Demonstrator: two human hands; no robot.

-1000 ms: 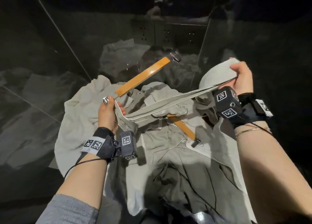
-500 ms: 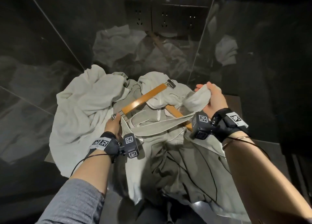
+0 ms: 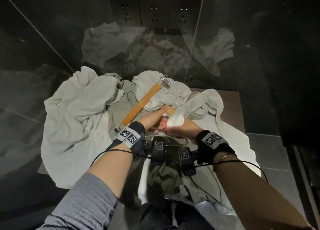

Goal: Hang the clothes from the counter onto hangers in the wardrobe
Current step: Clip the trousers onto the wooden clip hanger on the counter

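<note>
Both hands now meet low over the pile of clothes on the counter; a second ago they were apart, stretching a pale waistband taut in the air. Right hand is closed around the bunched waistband. Left hand lies against it, fingers extended, grip unclear. Wooden clip hanger has been released and rests on the garments, just beyond the hands. Likely regathering the fabric before clipping; nothing hung yet.

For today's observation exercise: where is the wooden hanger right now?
The hanger lies diagonally on the pale clothes at the middle of the head view, just beyond the left hand, its upper clip toward the dark wall.
</note>
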